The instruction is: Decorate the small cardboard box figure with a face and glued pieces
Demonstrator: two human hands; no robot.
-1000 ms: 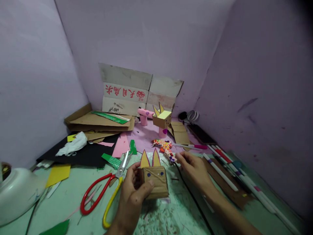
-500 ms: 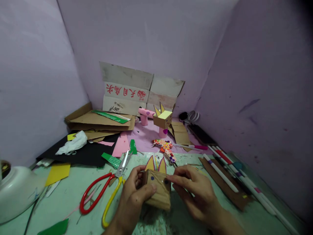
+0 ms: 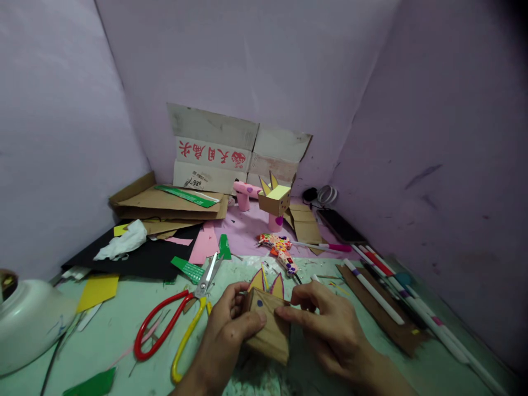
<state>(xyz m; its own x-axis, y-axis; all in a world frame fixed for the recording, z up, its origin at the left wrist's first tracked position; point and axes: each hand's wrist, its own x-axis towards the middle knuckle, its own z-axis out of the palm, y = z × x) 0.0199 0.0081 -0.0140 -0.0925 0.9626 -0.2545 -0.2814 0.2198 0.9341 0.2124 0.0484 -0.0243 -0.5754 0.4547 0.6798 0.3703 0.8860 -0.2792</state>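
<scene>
My left hand (image 3: 231, 324) is closed round the left side of a small brown cardboard box (image 3: 270, 338), its thumb on the front face. Two pointed yellow paper ears (image 3: 278, 287) with purple edges rise from the box's top. A dark round dot (image 3: 259, 303) shows on the face above my left thumb. On the box's right side rests my right hand (image 3: 334, 324), one fingertip pressed on the face and another finger at the upper corner. That fingertip covers the spot beneath it. Scissors (image 3: 202, 294) with one red and one yellow handle lie open left of my hands.
A flower-patterned glue gun (image 3: 282, 253) lies behind the box. Farther back stands a similar eared box (image 3: 272, 204) on a pink support. Markers (image 3: 373, 291) and brown cardboard lie right, beside a phone (image 3: 340, 226). Paper scraps and a white rounded object (image 3: 33, 324) are left.
The box has tilted and shifted slightly down and right. My right fingertip has moved down onto the dark dot on the right, which was visible before and is now covered.
</scene>
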